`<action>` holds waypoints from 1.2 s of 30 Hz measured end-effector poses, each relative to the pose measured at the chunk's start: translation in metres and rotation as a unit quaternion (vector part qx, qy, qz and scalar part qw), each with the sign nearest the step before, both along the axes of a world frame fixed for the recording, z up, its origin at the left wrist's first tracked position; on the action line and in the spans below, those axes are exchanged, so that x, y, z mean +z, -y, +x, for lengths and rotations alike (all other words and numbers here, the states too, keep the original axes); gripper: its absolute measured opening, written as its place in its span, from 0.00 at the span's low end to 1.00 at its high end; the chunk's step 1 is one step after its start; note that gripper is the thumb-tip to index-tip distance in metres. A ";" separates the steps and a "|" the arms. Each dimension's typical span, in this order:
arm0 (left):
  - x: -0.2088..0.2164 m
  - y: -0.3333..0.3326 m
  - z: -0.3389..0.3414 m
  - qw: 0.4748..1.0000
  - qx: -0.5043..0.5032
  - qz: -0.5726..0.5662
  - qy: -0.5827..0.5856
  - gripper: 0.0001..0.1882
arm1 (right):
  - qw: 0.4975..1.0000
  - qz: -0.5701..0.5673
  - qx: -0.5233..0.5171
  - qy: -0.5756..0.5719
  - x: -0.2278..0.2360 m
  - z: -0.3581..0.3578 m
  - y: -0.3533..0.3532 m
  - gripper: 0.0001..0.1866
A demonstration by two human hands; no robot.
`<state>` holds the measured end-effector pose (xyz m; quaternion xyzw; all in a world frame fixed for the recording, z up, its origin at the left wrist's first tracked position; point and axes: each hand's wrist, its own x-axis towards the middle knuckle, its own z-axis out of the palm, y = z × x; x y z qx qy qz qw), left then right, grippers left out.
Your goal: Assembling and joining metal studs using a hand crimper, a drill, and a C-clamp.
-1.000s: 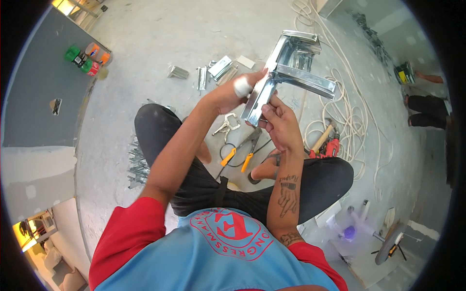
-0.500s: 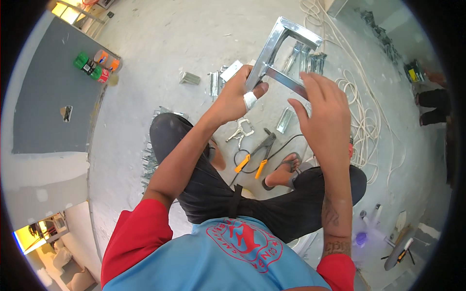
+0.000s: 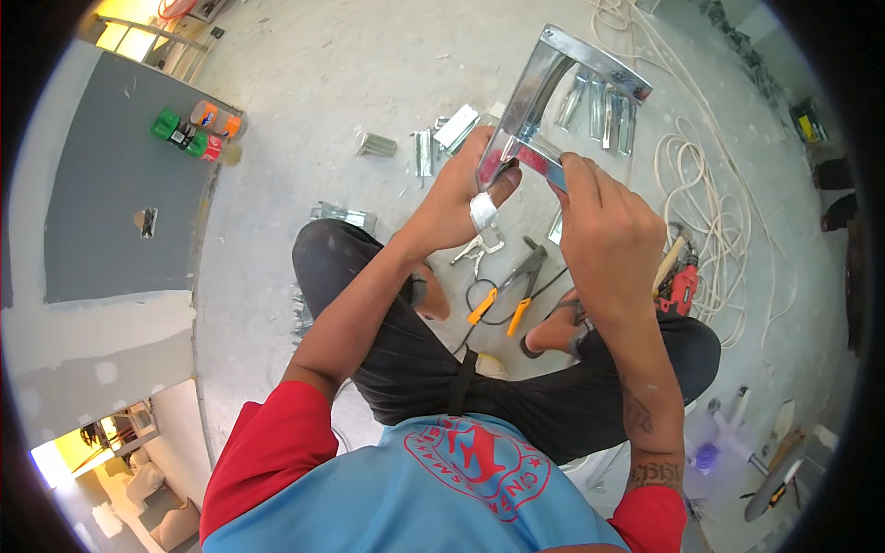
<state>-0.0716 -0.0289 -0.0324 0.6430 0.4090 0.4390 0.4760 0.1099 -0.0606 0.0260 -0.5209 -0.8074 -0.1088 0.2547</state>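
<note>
A shiny bent metal stud bracket (image 3: pixel 530 97), made of U-shaped channel with a crosspiece, is held up before me. My left hand (image 3: pixel 449 207), white tape round its thumb, grips the bracket's lower left end. The fingers and thumb of my right hand (image 3: pixel 610 241) close on the right end of the crosspiece. On the floor beneath lie metal snips (image 3: pixel 529 264) with orange handles and locking C-clamp pliers (image 3: pixel 477 247). Several short metal channel pieces (image 3: pixel 608 115) lie beyond the bracket, and more (image 3: pixel 455 128) are near my left hand.
White cable (image 3: pixel 710 212) lies in loops to the right, near a red power tool (image 3: pixel 680 288) and a hammer handle (image 3: pixel 670 261). Bottles (image 3: pixel 189 136) stand by the grey wall panel (image 3: pixel 101 184). Metal pieces (image 3: pixel 343 217) lie beside my left knee. Another person's dark-clothed legs (image 3: pixel 837 194) show at far right.
My right hand has moved in from beside the crosspiece and closed on its end. The bracket has tilted slightly, and the whole view has shifted, bringing the red power tool into sight.
</note>
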 end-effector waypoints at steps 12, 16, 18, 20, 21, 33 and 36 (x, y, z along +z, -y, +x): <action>0.008 -0.014 -0.002 0.994 0.021 -0.009 -0.103 0.20 | 0.995 -0.097 -0.028 -0.027 0.006 0.015 -0.008 0.21; 0.013 -0.068 -0.040 0.963 0.110 -0.245 -0.019 0.16 | 0.987 0.162 -0.011 0.019 -0.029 0.038 -0.038 0.25; 0.006 -0.078 -0.052 0.951 0.190 -0.240 0.031 0.20 | 0.968 -0.023 -0.107 -0.227 -0.088 0.045 -0.036 0.22; -0.005 -0.077 -0.057 0.940 0.229 -0.237 0.086 0.19 | 0.893 -0.247 -0.171 -0.335 -0.182 0.031 -0.040 0.23; -0.008 -0.076 -0.058 0.924 0.235 -0.246 0.176 0.19 | 0.865 -0.334 -0.204 -0.313 -0.239 0.014 -0.039 0.26; 0.028 -0.059 -0.044 0.941 0.106 -0.192 0.259 0.29 | 0.602 -0.643 -0.271 -0.388 -0.510 -0.104 0.048 0.09; 0.034 -0.061 -0.041 0.944 0.087 -0.152 0.280 0.29 | 0.250 -0.683 -0.196 -0.658 -0.519 -0.085 0.013 0.04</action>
